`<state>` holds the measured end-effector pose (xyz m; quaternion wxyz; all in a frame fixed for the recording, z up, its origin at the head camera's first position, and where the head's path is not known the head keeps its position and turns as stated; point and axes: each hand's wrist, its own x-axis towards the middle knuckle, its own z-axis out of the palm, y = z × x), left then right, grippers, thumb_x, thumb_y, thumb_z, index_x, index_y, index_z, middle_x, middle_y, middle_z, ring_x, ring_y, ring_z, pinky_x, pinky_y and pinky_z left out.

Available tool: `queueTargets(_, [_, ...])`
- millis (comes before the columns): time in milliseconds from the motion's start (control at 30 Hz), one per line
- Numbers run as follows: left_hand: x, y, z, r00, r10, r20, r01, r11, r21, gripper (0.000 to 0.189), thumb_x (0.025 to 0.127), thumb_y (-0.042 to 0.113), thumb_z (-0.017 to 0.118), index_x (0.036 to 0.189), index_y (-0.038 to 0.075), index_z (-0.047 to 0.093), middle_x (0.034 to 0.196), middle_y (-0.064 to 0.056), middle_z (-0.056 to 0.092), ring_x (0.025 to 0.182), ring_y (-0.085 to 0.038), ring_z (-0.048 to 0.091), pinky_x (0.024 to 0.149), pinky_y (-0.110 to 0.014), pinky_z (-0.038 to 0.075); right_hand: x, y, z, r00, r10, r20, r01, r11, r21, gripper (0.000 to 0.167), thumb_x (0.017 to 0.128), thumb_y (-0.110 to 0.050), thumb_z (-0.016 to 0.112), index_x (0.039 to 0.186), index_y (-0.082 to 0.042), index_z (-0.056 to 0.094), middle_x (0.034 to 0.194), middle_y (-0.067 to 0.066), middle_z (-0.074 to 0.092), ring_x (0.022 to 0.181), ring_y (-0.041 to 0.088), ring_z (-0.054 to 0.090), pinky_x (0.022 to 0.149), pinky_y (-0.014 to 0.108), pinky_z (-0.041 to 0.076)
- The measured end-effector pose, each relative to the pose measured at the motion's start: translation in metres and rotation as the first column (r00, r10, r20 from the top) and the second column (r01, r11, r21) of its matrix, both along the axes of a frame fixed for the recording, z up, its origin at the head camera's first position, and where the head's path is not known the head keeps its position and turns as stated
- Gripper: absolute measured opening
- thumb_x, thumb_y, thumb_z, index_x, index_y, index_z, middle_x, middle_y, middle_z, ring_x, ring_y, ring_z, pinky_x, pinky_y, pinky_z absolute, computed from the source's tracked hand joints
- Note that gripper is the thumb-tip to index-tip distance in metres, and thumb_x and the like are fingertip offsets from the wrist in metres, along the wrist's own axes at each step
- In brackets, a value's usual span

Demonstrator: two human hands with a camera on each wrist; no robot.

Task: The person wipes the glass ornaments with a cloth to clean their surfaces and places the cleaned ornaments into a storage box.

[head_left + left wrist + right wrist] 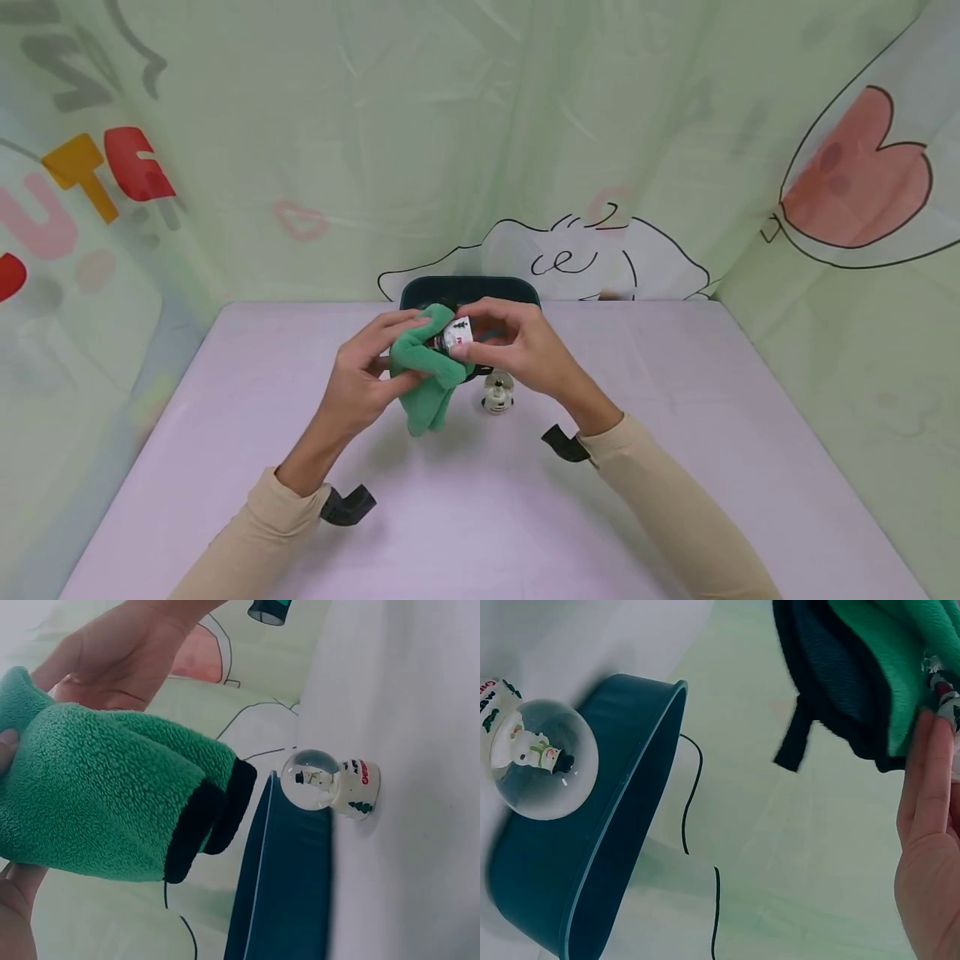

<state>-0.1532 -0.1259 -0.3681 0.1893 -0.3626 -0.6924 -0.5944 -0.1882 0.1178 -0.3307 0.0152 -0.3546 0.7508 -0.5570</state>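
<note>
My left hand (356, 375) grips a fluffy green cloth (429, 367) with dark edging, bunched around a small snow globe. The globe's white printed base (458, 333) sticks out of the cloth towards the right, and my right hand (528, 346) pinches it between thumb and fingers. Most of that globe is hidden by the cloth; a bit of its figure (943, 688) shows in the right wrist view. Just below the hands in the head view, a second snow globe (498, 393) stands upright on the table. Inside it is a snowman (319, 778).
A dark teal bin (471, 288) sits at the back of the table, behind the hands; its open top (615, 877) shows in the right wrist view. The table has a pale lilac cover (480, 517). Printed light green curtains (435, 150) hang behind and at both sides.
</note>
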Motion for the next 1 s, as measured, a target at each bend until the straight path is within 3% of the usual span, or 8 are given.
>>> queueTargets(267, [-0.002, -0.001, -0.003, 0.996, 0.019, -0.086, -0.025, 0.998, -0.061, 0.06, 0.077, -0.019, 0.078, 0.132, 0.001, 0.065, 0.134, -0.02, 0.058, 0.123, -0.021, 0.06, 0.085, -0.031, 0.06, 0.0, 0.002, 0.0, 0.993, -0.029, 0.111, 0.026, 0.999, 0.034, 0.029, 0.093, -0.016, 0.075, 0.12, -0.008, 0.071, 0.1, 0.008, 0.073, 0.084, 0.026, 0.071, 0.076, 0.04, 0.061])
queueTargets(467, [-0.002, -0.001, -0.003, 1.0, 0.009, -0.029, -0.01, 0.999, -0.031, 0.059, 0.076, -0.018, 0.078, 0.131, -0.003, 0.063, 0.133, -0.018, 0.061, 0.122, -0.02, 0.06, 0.081, -0.034, 0.061, 0.002, 0.002, -0.001, 0.994, 0.02, 0.11, -0.019, 1.0, -0.009, 0.037, 0.09, -0.008, 0.078, 0.126, -0.004, 0.068, 0.109, 0.009, 0.07, 0.095, 0.025, 0.069, 0.079, 0.032, 0.061])
queueTargets(733, [0.0, -0.005, 0.002, 0.995, -0.051, 0.086, 0.048, 0.998, 0.045, 0.052, 0.08, -0.017, 0.075, 0.129, -0.005, 0.063, 0.129, -0.007, 0.066, 0.111, -0.02, 0.065, 0.077, -0.037, 0.062, 0.006, -0.002, -0.005, 0.994, 0.063, -0.092, -0.068, 0.997, -0.047, 0.04, 0.086, -0.005, 0.081, 0.124, -0.009, 0.069, 0.118, 0.003, 0.066, 0.1, 0.022, 0.068, 0.085, 0.036, 0.061])
queueTargets(867, [0.0, -0.006, 0.004, 0.989, -0.078, 0.123, 0.071, 0.996, 0.062, 0.049, 0.083, -0.014, 0.074, 0.129, -0.006, 0.063, 0.125, -0.005, 0.068, 0.103, -0.018, 0.066, 0.077, -0.036, 0.062, 0.006, -0.003, -0.009, 0.973, 0.066, -0.22, -0.08, 0.995, -0.058, 0.045, 0.083, 0.001, 0.082, 0.125, -0.006, 0.068, 0.121, 0.006, 0.065, 0.106, 0.021, 0.065, 0.086, 0.035, 0.061])
queueTargets(1000, [0.0, -0.006, 0.006, 0.983, -0.072, 0.166, 0.061, 0.996, 0.072, 0.047, 0.085, -0.011, 0.073, 0.13, -0.005, 0.063, 0.12, -0.003, 0.069, 0.099, -0.017, 0.067, 0.076, -0.033, 0.062, 0.003, -0.004, -0.013, 0.936, 0.053, -0.349, -0.081, 0.995, -0.065, 0.052, 0.077, 0.006, 0.085, 0.125, -0.002, 0.068, 0.123, 0.01, 0.064, 0.113, 0.022, 0.063, 0.087, 0.034, 0.06])
